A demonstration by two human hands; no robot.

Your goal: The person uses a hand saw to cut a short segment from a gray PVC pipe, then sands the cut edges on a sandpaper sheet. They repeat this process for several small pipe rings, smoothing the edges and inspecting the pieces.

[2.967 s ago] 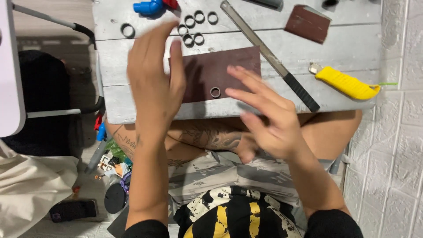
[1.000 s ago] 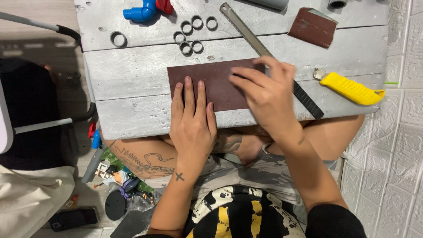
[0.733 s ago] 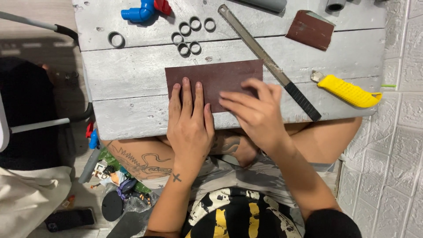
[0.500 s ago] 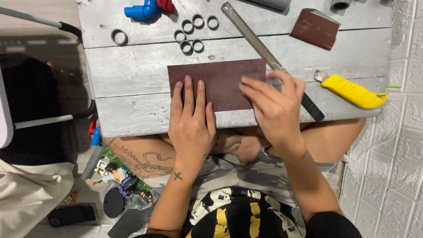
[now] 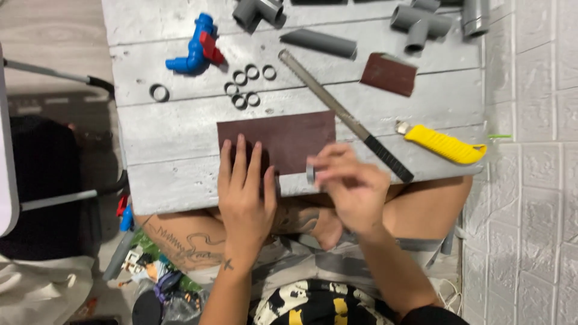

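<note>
Grey plastic, a small ring, is pinched upright between the thumb and fingertips of my right hand, right at the near edge of the counter and touching the near right corner of the dark brown sandpaper sheet. My left hand lies flat, fingers spread, pressing the sheet's near left part down, gripping nothing. Just beyond my right hand, a long metal file with a black handle runs slantwise across the counter. Toward the right edge sits a yellow utility knife. Farther back, five loose grey rings cluster mid-counter, another ring apart near the left edge, a blue valve behind.
</note>
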